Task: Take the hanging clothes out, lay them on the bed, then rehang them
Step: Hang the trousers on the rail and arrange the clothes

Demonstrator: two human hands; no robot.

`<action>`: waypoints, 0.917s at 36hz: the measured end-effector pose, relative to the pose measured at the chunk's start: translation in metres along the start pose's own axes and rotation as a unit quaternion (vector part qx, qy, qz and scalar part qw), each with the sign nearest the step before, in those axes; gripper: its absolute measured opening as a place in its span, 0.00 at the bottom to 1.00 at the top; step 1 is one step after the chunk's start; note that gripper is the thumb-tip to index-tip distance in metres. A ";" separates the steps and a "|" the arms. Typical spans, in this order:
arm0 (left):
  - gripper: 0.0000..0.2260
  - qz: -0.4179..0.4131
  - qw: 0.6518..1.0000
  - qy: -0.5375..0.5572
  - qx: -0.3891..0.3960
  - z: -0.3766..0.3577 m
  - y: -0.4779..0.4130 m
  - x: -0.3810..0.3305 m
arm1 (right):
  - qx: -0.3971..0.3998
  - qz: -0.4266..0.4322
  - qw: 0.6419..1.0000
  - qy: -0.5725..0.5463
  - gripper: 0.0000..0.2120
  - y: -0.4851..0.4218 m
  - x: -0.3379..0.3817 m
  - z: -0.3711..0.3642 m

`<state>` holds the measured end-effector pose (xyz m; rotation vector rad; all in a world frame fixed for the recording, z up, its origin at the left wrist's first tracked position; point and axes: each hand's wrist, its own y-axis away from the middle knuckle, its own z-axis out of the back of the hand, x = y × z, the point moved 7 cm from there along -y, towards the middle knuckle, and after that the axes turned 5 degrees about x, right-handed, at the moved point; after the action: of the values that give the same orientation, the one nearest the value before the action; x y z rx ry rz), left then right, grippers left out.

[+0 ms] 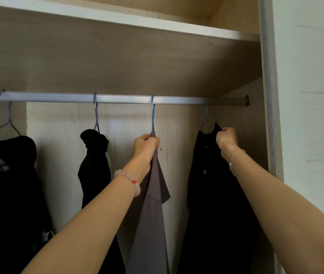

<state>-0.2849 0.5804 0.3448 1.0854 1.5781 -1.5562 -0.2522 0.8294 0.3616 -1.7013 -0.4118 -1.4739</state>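
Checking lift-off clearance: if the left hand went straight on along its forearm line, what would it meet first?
Likely the silver metal clothes rail, just right of the thin blue hanger's hook. The left hand, gripping the grey garment, points up-right. Depth is unclear; it might reach the wooden back panel.

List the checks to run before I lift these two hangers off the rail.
1. Left hand grips the grey garment just under its blue hanger hook: ok.
2. Right hand grips the black garment at its collar: ok.
3. Right hand also holds the teal hanger: cannot tell.
4. Free gap above the rail for lifting hooks: ok.
5. Hooded black garment hangs apart from the grey one: ok.
6. Bed ready: cannot tell, out of view.
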 end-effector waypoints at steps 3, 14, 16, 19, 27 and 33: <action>0.11 0.002 1.000 -0.002 0.008 -0.001 0.000 0.003 | -0.013 0.003 1.000 -0.002 0.16 0.002 0.002 0.003; 0.06 -0.015 1.000 0.011 0.000 -0.025 -0.001 0.009 | 0.016 0.022 0.999 -0.030 0.16 0.004 -0.005 -0.003; 0.05 -0.013 1.000 0.022 -0.017 -0.026 -0.001 0.010 | 0.026 0.025 0.999 -0.032 0.17 0.003 -0.006 -0.005; 0.04 -0.013 0.999 0.028 -0.025 -0.028 -0.002 0.010 | 0.038 0.036 0.998 -0.025 0.16 0.002 -0.005 -0.009; 0.04 -0.009 0.999 0.034 -0.024 -0.031 0.002 0.010 | 0.067 0.041 0.997 0.001 0.15 0.003 -0.003 -0.015; 0.15 0.001 1.000 0.020 -0.009 -0.031 0.003 0.011 | 0.055 0.043 0.997 0.023 0.14 0.002 -0.003 -0.013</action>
<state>-0.2840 0.6119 0.3355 1.1143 1.6133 -1.5251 -0.2598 0.8187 0.3577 -1.5753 -0.3831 -1.4001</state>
